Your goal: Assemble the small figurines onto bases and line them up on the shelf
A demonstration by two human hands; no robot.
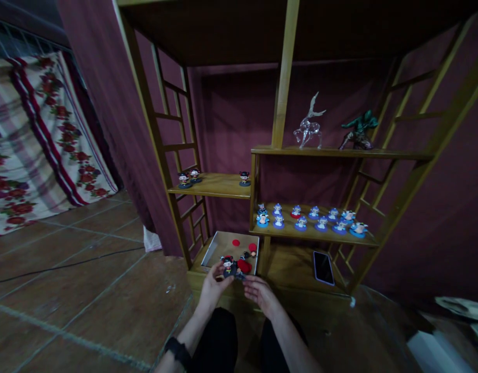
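Note:
Just in front of the open box, my left hand grips a small figurine with black hair, red on top and a dark round base. My right hand is close by on the right, its fingers curled at a small dark piece beside the base. Whether that piece is part of the same figurine is too small to tell. Inside the box lie a red disc, a larger red piece and another small figurine with red on it.
Three black-haired figurines stand on the left shelf. Several blue and purple figurines fill the lower right shelf. Above are a clear deer figure and a dark green statue. A phone lies on the bottom board.

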